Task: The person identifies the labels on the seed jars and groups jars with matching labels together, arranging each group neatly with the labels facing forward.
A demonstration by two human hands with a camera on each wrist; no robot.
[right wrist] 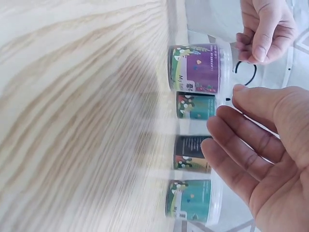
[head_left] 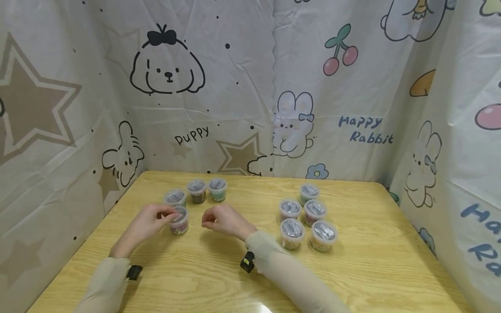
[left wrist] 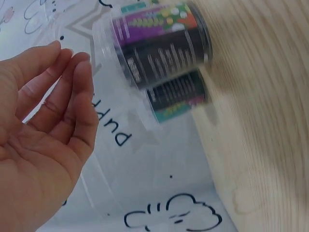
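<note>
Cartoon-printed pale cloth [head_left: 242, 78], yellow wooden counter [head_left: 211, 282].
Flanking the purple-labelled round plastic tub [head_left: 180, 227]: left hand [head_left: 150, 221] narrowly parted, right hand [head_left: 228, 221] loosely relaxed, thumb apart.

You are in a small curtained booth [head_left: 242, 26], whether at home or elsewhere you cannot tell. A wood-grain worktop [head_left: 195, 278] lies below your right grip [head_left: 228, 221]; cartoon-printed sheets [head_left: 242, 104] hang beyond it and to either side.

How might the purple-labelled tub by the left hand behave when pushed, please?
The purple-labelled tub probably stays stiff, as it looks undented. Its smooth-looking side may be slightly slippery. Squat and upright, it should resist tipping.
</note>
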